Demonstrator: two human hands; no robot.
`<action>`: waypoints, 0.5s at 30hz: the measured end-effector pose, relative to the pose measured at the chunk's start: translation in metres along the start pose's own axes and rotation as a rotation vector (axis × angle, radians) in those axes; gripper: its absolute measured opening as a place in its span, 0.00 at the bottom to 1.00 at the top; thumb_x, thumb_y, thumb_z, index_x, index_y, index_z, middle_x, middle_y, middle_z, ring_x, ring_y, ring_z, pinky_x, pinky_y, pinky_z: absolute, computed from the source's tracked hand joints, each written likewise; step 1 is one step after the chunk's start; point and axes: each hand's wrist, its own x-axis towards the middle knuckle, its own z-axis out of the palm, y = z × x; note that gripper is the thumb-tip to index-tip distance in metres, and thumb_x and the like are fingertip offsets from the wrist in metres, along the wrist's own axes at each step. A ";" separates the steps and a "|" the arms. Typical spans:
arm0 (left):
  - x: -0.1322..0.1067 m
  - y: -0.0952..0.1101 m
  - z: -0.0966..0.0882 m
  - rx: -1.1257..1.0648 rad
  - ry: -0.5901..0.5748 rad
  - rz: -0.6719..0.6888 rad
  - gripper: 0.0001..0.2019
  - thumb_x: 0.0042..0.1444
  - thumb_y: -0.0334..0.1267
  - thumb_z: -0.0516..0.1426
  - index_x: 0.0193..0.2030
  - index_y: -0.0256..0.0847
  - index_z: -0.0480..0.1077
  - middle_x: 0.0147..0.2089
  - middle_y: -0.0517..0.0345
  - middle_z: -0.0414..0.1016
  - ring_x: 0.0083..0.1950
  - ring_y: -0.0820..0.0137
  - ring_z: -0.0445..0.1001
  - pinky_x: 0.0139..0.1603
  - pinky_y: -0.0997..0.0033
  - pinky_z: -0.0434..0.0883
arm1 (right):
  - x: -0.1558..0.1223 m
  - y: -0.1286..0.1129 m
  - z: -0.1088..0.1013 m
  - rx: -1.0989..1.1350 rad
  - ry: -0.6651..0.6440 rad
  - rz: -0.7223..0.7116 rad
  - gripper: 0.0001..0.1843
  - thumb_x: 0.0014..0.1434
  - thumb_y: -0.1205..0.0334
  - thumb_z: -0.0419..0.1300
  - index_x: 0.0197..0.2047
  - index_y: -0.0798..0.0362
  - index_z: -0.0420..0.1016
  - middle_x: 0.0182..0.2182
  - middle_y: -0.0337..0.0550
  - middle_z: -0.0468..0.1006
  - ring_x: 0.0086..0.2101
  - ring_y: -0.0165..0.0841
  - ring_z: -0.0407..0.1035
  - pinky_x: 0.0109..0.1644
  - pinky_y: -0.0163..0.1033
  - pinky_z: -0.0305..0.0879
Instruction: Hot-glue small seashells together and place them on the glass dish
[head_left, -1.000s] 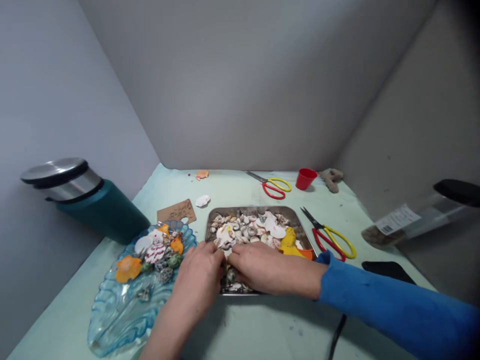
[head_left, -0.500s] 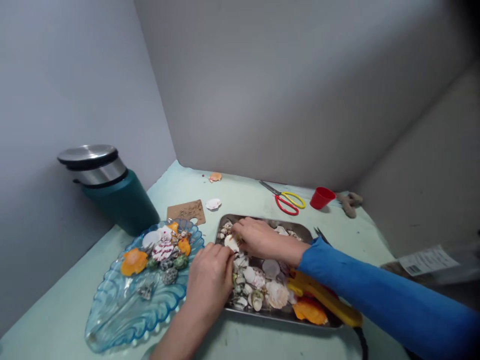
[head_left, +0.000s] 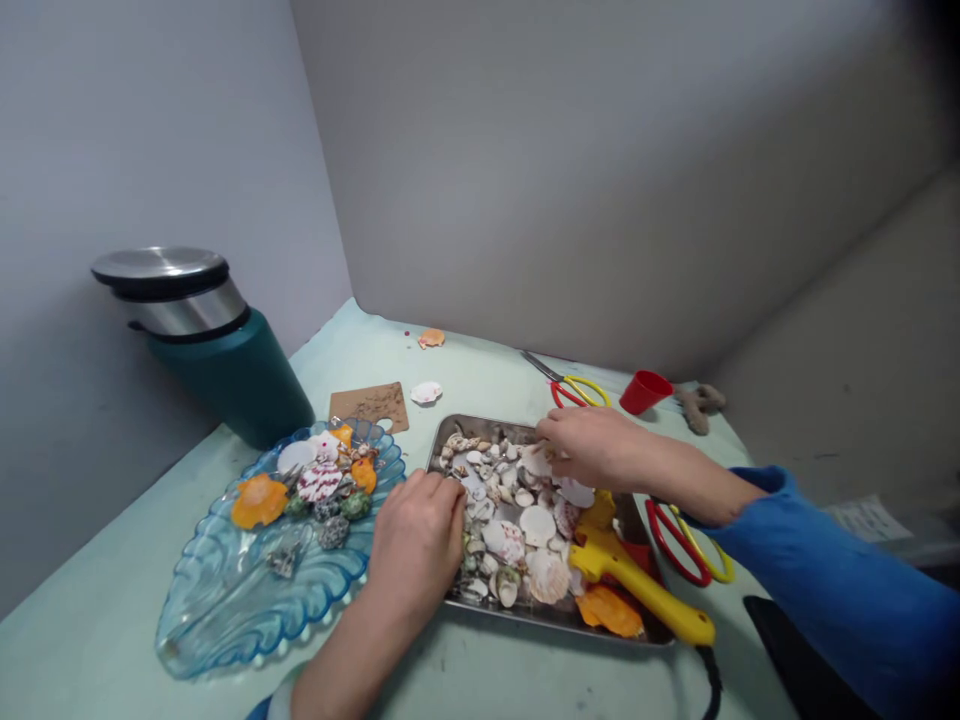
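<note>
A metal tray (head_left: 517,622) full of seashells lies on the table. My left hand (head_left: 416,530) is at its left rim with the fingers curled closed; what they hold, if anything, is hidden. Over the far right part of the tray is my right hand (head_left: 589,440), fingers bent down and together among the shells, their tips partly hidden. Near them lies a pale shell (head_left: 536,460). A yellow glue gun (head_left: 637,580) rests on the tray's right side, beside an orange shell (head_left: 611,610).
At left, a blue glass dish (head_left: 225,610) holds shells, orange pieces and rough balls. Behind it stands a teal bottle (head_left: 232,370). A cardboard piece (head_left: 371,402), a white shell (head_left: 426,393), scissors (head_left: 577,388), a red cup (head_left: 645,392) and a second pair of scissors (head_left: 679,545) lie around.
My right hand has moved right, from the tray's left part to its far right part, uncovering small shells. My left hand stays at the left rim. The view has shifted slightly.
</note>
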 end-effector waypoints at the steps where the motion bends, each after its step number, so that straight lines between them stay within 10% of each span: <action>1: 0.000 0.000 0.000 0.005 0.002 0.003 0.12 0.62 0.35 0.47 0.37 0.42 0.71 0.35 0.51 0.73 0.41 0.62 0.69 0.41 0.64 0.64 | -0.002 -0.001 0.001 -0.011 0.002 0.010 0.07 0.52 0.65 0.59 0.35 0.55 0.74 0.34 0.51 0.77 0.35 0.42 0.72 0.33 0.38 0.60; 15: 0.001 -0.003 0.007 -0.014 0.086 0.019 0.09 0.60 0.33 0.49 0.35 0.40 0.71 0.33 0.53 0.73 0.38 0.61 0.69 0.39 0.63 0.66 | 0.038 -0.048 0.043 0.198 0.018 -0.098 0.12 0.55 0.62 0.57 0.43 0.55 0.72 0.37 0.50 0.79 0.38 0.40 0.73 0.38 0.38 0.62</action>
